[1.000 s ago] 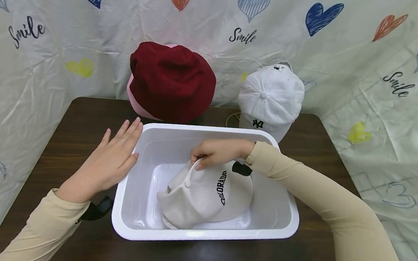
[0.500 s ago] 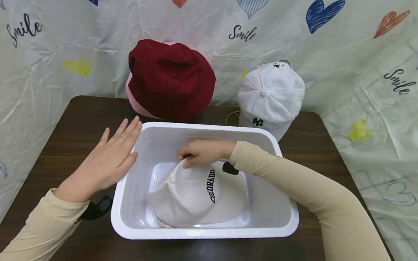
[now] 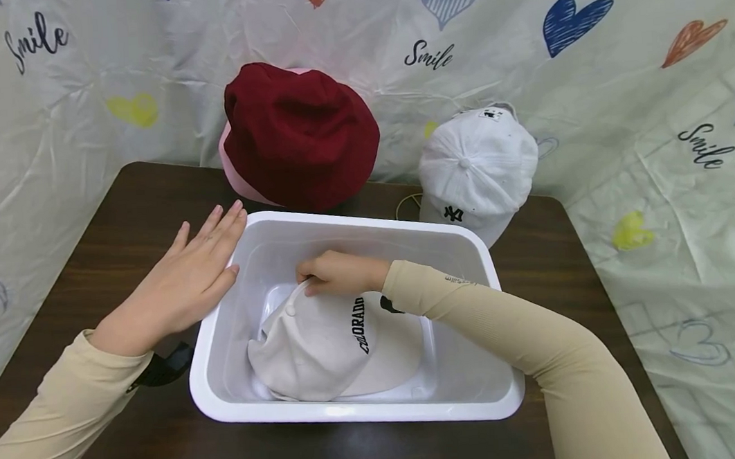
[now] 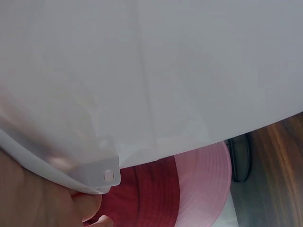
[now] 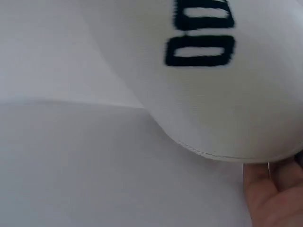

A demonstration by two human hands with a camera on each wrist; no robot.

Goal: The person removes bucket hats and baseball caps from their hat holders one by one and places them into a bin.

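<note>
White tub (image 3: 352,412); cap (image 3: 330,349) inside, unreleased.
Head: right hand (image 3: 343,271) pinches the cap, lettered COLORADO, toward 8; left hand (image 3: 171,288), straight-fingered, grips nothing at 9. Red hat (image 3: 303,136) at 12, NY cap (image 3: 476,165) at 1, seemingly yet to handle; backdrop (image 3: 167,94) reads "Smile". Left wrist: fingers (image 4: 90,207) at 7. Right wrist: block letters (image 5: 199,62) at 1.

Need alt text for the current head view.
A right hand pinches an off-white COLORADO cap inside a white tub, with the left hand straight-fingered at the tub's rim. Behind the tub, on a dark table, sit a maroon hat, pink showing at its edge, and a white cap.
</note>
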